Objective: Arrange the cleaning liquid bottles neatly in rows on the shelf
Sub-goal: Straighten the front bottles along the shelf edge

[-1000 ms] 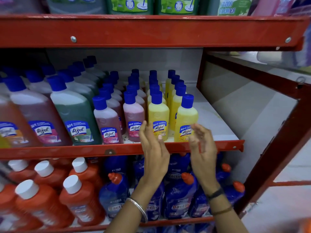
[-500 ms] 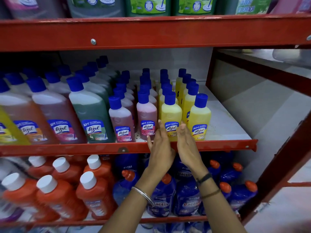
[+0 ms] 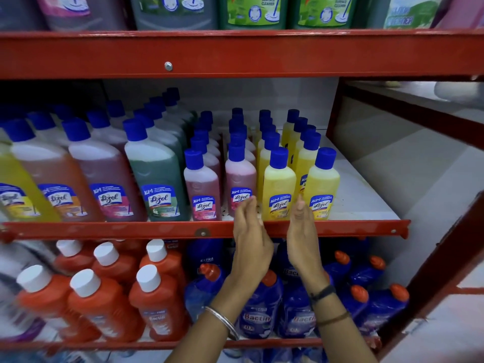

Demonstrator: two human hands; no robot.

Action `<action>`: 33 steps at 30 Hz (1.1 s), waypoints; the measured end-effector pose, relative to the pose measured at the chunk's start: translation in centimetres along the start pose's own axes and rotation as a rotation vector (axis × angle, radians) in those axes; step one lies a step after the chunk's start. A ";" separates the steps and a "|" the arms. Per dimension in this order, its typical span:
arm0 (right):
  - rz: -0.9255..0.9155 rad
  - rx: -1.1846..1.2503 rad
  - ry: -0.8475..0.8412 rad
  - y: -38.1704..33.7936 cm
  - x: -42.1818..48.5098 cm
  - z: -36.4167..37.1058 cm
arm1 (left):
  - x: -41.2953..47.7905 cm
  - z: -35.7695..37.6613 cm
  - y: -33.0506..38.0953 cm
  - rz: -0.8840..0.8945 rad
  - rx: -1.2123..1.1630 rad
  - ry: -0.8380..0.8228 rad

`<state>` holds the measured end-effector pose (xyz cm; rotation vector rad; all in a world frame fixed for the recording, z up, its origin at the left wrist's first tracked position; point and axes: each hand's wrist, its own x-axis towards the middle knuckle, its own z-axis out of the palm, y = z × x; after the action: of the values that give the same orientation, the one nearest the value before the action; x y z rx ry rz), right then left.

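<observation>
— What sits on the lower shelf [image 3: 117, 345]?
— Orange bottles [image 3: 99, 305] with white caps toward its left end, blue bottles [image 3: 258, 307] with orange caps toward its right end, crowded close.
— And the top shelf [image 3: 235, 53]?
— Big jugs along the front edge: a pink one [image 3: 78, 9] at left, green ones [image 3: 251, 11] in the middle. A screw [image 3: 168, 66] shows in the red rim.
— Beyond the right end?
— Pale floor tiles [image 3: 419, 166].

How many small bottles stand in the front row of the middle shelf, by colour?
Pink bottles: 2
Yellow bottles: 2
Total: 4
</observation>
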<state>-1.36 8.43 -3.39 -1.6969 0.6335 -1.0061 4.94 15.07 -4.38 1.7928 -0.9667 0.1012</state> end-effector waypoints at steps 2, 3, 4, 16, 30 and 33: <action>-0.157 0.009 0.133 -0.4 -1.3 1.0 | 0.1 -0.8 0.4 -0.053 -0.153 0.069; -0.237 0.020 0.145 -0.5 -1.8 1.6 | 0.4 -1.3 0.6 -0.106 -0.214 0.073; -0.296 0.030 0.103 -0.6 -2.2 2.2 | 0.9 -1.7 0.7 -0.163 -0.262 0.063; 0.166 0.025 -0.277 -2.6 0.4 5.7 | 3.8 -3.1 0.6 -0.489 -0.471 -0.043; 0.215 0.154 -0.280 -2.3 -0.7 4.8 | 1.5 -5.0 1.8 -0.479 -0.376 -0.236; 0.194 0.179 -0.203 -2.2 -1.3 5.1 | 0.8 -5.3 1.8 -0.436 -0.386 -0.220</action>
<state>2.22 12.82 -2.39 -1.5245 0.5460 -0.7207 6.26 18.76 -0.29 1.6294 -0.6669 -0.5311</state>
